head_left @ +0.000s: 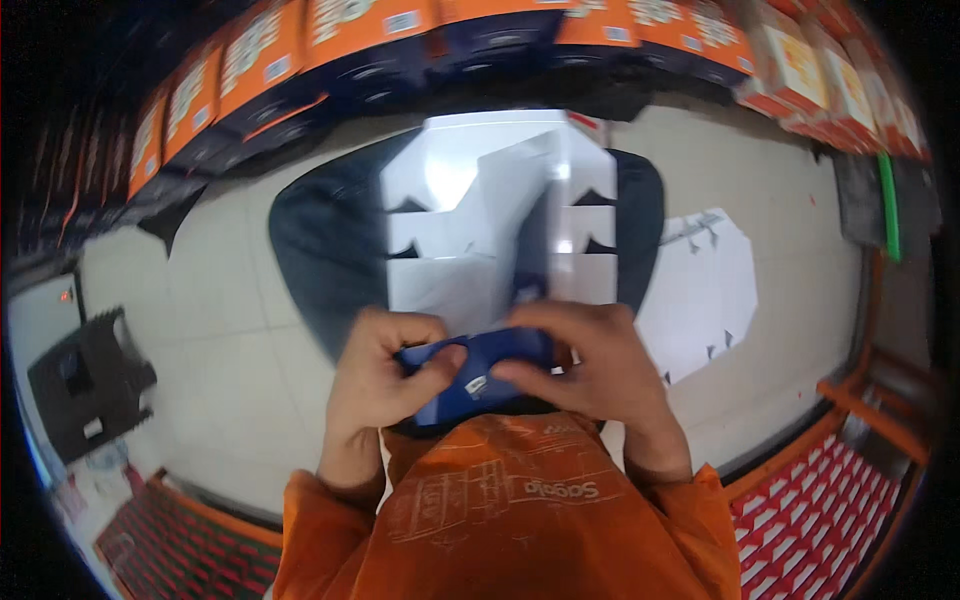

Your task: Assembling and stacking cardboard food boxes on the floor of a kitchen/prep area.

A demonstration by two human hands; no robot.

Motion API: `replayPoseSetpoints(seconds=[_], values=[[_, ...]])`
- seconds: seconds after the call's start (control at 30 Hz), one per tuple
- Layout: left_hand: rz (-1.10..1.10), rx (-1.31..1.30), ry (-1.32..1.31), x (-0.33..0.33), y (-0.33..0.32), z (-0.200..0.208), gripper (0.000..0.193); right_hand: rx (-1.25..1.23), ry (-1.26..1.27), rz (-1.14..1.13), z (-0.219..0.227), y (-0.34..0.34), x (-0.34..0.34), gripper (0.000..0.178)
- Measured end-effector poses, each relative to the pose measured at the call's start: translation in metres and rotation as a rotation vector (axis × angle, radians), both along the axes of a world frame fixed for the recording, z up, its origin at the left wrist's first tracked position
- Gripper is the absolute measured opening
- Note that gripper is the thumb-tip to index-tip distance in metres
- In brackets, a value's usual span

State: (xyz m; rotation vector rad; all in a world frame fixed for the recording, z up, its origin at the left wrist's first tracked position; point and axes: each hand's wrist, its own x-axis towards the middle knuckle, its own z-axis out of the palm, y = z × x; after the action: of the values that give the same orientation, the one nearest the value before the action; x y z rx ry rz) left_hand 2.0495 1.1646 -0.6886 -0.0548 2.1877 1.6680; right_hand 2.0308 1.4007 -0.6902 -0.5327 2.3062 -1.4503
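Observation:
Close to my body, a blue cardboard carton (pixel 478 375) with a small white label is held in both hands. My left hand (pixel 395 370) grips its left end, thumb on the top face. At its right end my right hand (pixel 590 355) pinches it between thumb and fingers. A blurred white-and-blue flap (pixel 530 230) stands up beyond my right fingers; how it joins the carton is unclear. Beneath and beyond lies a flat white carton blank (pixel 435 170) with cut corners and dark notches along its sides. It rests over a dark rounded shape (pixel 320 230).
Another white blank (pixel 705 290) lies on the tiled floor at the right. Orange and navy boxes (pixel 360 40) line the far side. A dark plastic piece (pixel 90 385) is at the left. Red-and-white items (pixel 820 520) fill a wooden-edged rack at the lower right.

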Motion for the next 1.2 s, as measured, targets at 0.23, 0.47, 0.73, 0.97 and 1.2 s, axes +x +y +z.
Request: replayPoseSetpoints(seconds=[0.23, 0.47, 0.73, 0.97, 1.2], values=[[-0.134, 0.381, 0.183, -0.005, -0.025, -0.021, 0.022, 0.110, 0.132, 0.148, 0.002, -0.006, -0.008, 0.059], [-0.411, 0.120, 0.291, -0.035, -0.022, 0.046, 0.018, 0.297, 0.461, -0.084, 0.040, 0.017, -0.045, 0.098], [-0.365, 0.323, -0.069, -0.020, 0.002, -0.016, 0.021, -0.304, 0.331, -0.024, 0.030, 0.007, -0.027, 0.033], [-0.418, 0.292, 0.001, -0.021, 0.001, -0.019, 0.011, 0.226, 0.330, -0.115, 0.036, -0.005, -0.012, 0.021], [-0.212, 0.226, 0.075, -0.023, 0.014, -0.001, 0.014, 0.009, 0.745, -0.157, 0.021, -0.006, -0.013, 0.039]])
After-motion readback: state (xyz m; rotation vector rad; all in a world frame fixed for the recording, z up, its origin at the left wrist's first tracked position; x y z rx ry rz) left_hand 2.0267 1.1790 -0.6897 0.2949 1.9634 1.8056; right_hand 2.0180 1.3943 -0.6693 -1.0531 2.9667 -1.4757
